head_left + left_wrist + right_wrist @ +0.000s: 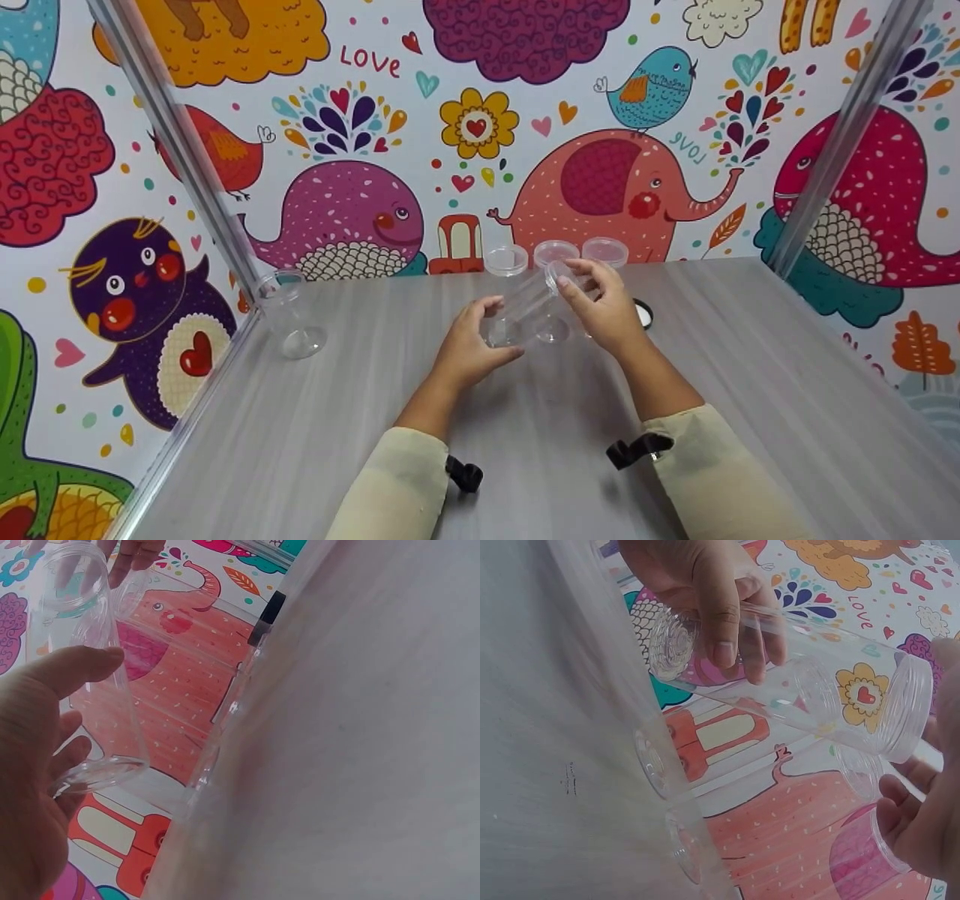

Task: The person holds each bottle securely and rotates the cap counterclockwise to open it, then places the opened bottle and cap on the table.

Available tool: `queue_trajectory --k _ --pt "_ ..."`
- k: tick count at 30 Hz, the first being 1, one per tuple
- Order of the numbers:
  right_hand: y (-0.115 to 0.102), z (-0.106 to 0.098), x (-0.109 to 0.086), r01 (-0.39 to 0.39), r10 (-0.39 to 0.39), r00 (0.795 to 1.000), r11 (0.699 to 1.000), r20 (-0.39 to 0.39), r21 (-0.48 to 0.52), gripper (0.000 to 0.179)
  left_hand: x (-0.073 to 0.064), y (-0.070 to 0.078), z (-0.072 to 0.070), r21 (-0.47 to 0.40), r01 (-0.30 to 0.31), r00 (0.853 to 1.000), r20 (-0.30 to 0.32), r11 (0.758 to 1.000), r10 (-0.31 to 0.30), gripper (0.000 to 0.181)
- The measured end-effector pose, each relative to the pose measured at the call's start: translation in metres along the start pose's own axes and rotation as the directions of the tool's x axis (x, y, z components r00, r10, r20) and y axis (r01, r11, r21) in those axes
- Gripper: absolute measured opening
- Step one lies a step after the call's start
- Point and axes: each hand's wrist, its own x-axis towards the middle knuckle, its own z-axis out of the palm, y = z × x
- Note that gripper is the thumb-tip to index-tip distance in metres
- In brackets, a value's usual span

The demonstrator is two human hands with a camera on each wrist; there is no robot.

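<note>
Left hand (474,341) grasping clear, cylindrical plastic jar (525,304) near its base, thumb on near side, fingers behind. Right hand (606,307) gripping same jar's rim end between thumb and fingers. Jar tilted, rim end up and toward right hand, held above grey wood-grain table (337,420). Just behind it, three upright clear plastic jars (556,253) in row near patterned wall (476,172). Round black-rimmed white disc (646,313) on table beside right hand. Another upright clear plastic jar (292,319) well apart at left, near silver metal post (191,150).
</note>
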Motion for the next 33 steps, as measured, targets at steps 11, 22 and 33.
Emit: queue_trajectory --k 11,22,33 --pt "-0.0034 0.0000 -0.0038 0.022 -0.022 1.000 0.999 0.003 0.039 0.039 -0.0011 0.0024 0.0007 -0.001 0.028 1.000 -0.001 1.000 -0.028 0.088" --pt "-0.0019 0.0000 -0.0029 0.053 -0.055 0.998 0.985 0.005 0.162 0.044 0.0004 0.0017 0.0013 0.005 0.017 1.000 -0.005 1.000 -0.017 0.087" --pt "-0.0015 -0.0009 -0.0016 0.090 -0.090 0.996 0.985 -0.008 0.146 0.038 -0.0003 0.0017 0.0004 0.006 0.023 1.000 -0.003 1.000 -0.023 0.088"
